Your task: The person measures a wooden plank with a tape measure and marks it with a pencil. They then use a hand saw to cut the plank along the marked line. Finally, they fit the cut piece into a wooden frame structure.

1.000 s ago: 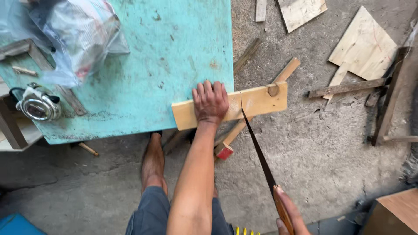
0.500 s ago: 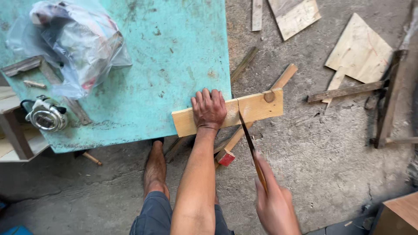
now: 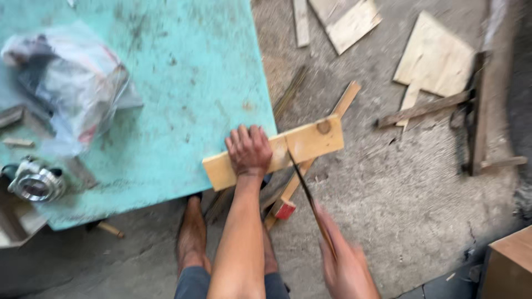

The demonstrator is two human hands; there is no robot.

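Pressing down flat on the plank point(image 3: 302, 145) with the left hand point(image 3: 249, 149), fingers spread and pointing away, palm covering the wood near the table point(image 3: 183, 72) edge. Lying across the turquoise table's corner, the plank, pale and short, with its right part jutting out over the concrete floor point(image 3: 388, 221) and a knot showing near its far end. Gripping the saw point(image 3: 303, 191) with the right hand point(image 3: 346, 263), blurred, fingers wrapped closed around the handle low in the view, so the exact hold hard to make out. Running up from that hand, the thin dark blade, slanting to meet the plank's near edge just right of the left hand, touching the wood at the overhanging part. Standing under the plank, a bare foot point(image 3: 193, 238) on the floor beside the table edge, with a slanted wooden stick point(image 3: 310, 166) carrying a red end passing beneath the plank. Resting on the table at the left, a crumpled plastic bag point(image 3: 72, 91), and below it, at the table's lower left corner, a round metal tool point(image 3: 34, 184). Lying well apart on the floor at the upper right, 2 plywood offcuts point(image 3: 435, 55) and a few dark wooden strips point(image 3: 424, 108). Showing at the lower right corner, part of a brown wooden box point(image 3: 510, 266).
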